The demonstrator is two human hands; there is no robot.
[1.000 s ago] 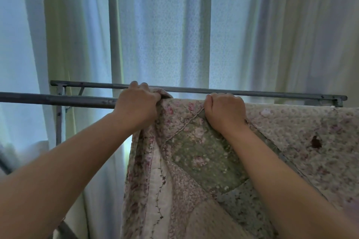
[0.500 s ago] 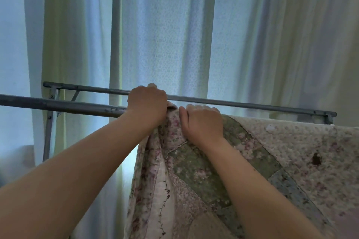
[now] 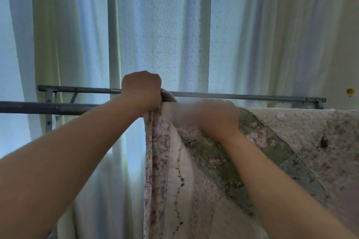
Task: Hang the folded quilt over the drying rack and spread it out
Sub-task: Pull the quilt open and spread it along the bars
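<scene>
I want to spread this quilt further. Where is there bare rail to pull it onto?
The near rail is bare from the picture's left edge to the left hand, which grips the quilt. The far rail is bare on both sides of that hand. Right of it the quilt covers the near rail.

Sheer white curtain hangs full-width, backlit. Vertical window frame post behind it. Small yellow object on wall, far right.
</scene>
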